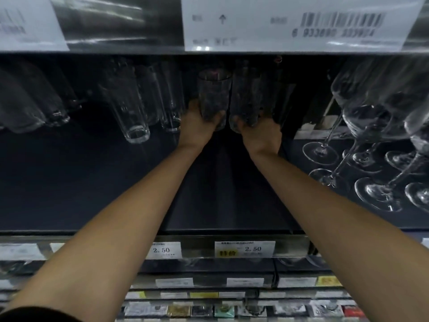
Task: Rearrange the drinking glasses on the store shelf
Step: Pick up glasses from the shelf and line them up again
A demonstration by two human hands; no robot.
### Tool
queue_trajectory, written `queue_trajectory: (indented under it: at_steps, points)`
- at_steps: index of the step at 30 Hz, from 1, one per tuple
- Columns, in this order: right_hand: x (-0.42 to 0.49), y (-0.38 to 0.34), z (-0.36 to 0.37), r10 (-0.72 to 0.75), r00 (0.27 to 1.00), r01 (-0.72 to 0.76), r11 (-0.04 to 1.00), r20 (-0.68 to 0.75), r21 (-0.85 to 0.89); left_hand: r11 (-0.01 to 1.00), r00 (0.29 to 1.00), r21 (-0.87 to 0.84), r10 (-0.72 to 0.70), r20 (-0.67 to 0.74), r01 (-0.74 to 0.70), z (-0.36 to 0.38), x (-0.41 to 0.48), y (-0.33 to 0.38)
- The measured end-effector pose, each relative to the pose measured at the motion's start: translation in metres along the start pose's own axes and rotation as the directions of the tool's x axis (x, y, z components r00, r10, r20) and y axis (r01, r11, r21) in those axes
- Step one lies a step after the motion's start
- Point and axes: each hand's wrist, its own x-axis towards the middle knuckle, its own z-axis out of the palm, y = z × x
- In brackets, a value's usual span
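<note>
Head view looks down onto a dark, matte shelf (92, 182) of clear glassware. At far left stand blurred, rounded glasses (27, 105), then tall straight tumblers (132, 112) with thick bases.

At mid-shelf, far back, the left hand (197, 122) grips the left glass (214, 96), fingers curled round its lower part. Just beside it, the right hand (260, 133) wraps the foot of the right glass (246, 98) the same way. Both are tall, smooth, clear cylinders, nearly touching. Whether they rest on the shelf cannot be told.

At right, stemmed wine glasses (371, 135) crowd together, with round flat feet near the right forearm.

Bare shelf lies between the arms and forward to the front lip, where price tags (166, 250) hang. The upper shelf edge (116, 52) sits low over the rims.
</note>
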Motion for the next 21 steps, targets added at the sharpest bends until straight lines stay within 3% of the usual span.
queue_trajectory:
  at_steps: [8, 14, 21]
  points:
    - [-0.008, 0.003, -0.006, -0.017, 1.0, 0.015, 0.998, -0.02, -0.065, 0.993, 0.999, -0.11, -0.047, -0.006, 0.046, -0.011, -0.015, 0.007]
    - [-0.027, 0.019, -0.024, -0.119, 0.992, 0.123, 0.986, 0.038, -0.115, 0.996, 0.999, -0.092, 0.019, 0.032, -0.016, -0.029, -0.044, 0.01]
    - [-0.041, 0.024, -0.038, -0.094, 0.962, 0.018, 0.959, 0.255, 0.283, 0.996, 0.986, -0.084, 0.043, 0.16, -0.03, -0.045, -0.062, 0.01]
